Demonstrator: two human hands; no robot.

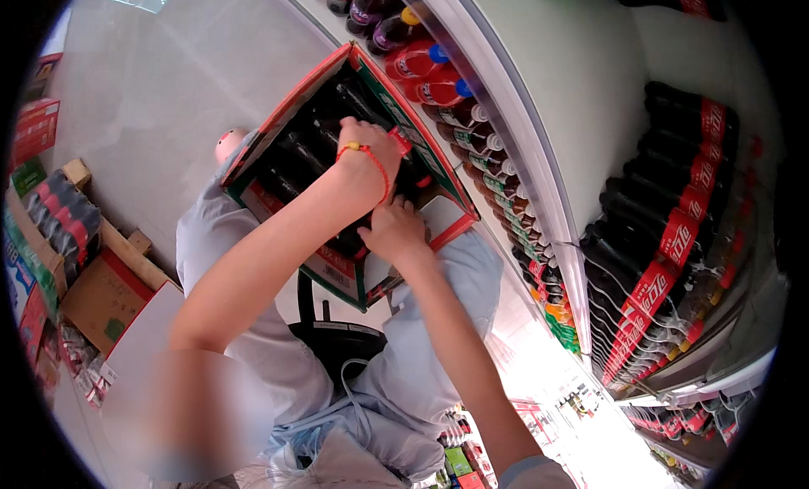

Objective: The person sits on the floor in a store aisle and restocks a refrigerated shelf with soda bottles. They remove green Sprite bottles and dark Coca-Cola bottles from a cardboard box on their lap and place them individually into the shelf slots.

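Note:
A cardboard carton [412,116] with red and green printing stands open across my lap, holding several dark cola bottles [297,151] with red labels. My left hand [370,144], with a red string bracelet at its wrist, reaches into the carton over the bottles; its fingers are partly hidden, so its hold cannot be made out. My right hand [398,230] is just below it, near the carton's near right side, fingers bent down among the bottles. What those fingertips touch is unclear.
On the right, a shelf rail [505,59] borders rows of bottled drinks [490,135], with cola bottles [670,236] on the shelf beyond. At left, shrink-wrapped bottles [63,217] and a cardboard box [107,299] sit by a wooden pallet [129,252]. A black stool seat [341,344] shows between the legs.

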